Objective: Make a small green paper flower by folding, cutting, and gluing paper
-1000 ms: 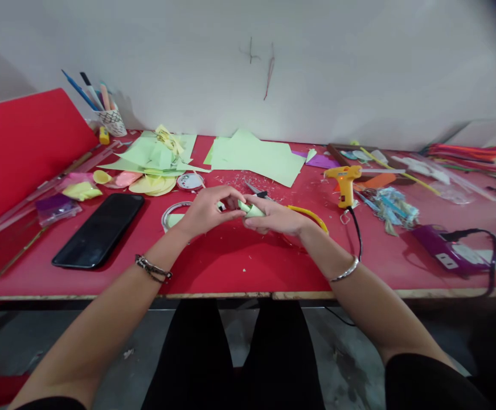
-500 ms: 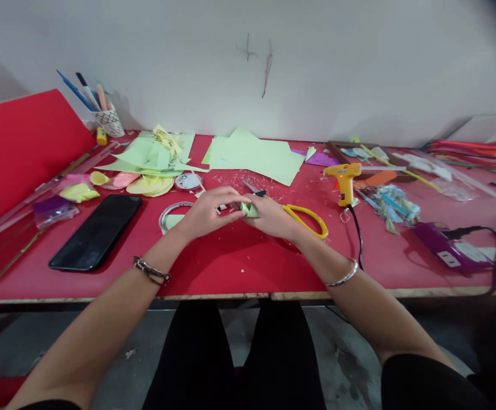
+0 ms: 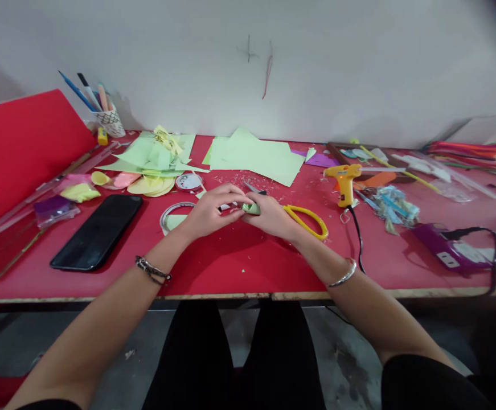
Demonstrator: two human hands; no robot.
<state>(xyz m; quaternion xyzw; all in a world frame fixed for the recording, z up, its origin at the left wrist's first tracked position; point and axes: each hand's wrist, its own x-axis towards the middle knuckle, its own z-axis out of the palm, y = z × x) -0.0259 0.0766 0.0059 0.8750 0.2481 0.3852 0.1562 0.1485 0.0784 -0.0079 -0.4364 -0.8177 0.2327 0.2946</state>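
Both hands meet over the middle of the red table, closed on a small folded piece of light green paper (image 3: 251,209). My left hand (image 3: 210,209) pinches its left side between thumb and fingers. From the right, my right hand (image 3: 272,216) wraps round it, so much of the paper is hidden. Just beyond and beside the right hand lie yellow-handled scissors (image 3: 311,221), their blades partly covered by the fingers. A white tape ring (image 3: 163,219) lies by the left wrist, with a scrap of green paper inside it.
A black phone (image 3: 98,232) lies at left. Green sheets (image 3: 251,156) and paper scraps spread along the back. To the right, a yellow glue gun (image 3: 345,182) stands with its cord running to the front edge, near a purple power strip (image 3: 448,250).
The left fingers have closed in slightly over the green paper, and less of it shows. Everything else stays in place.
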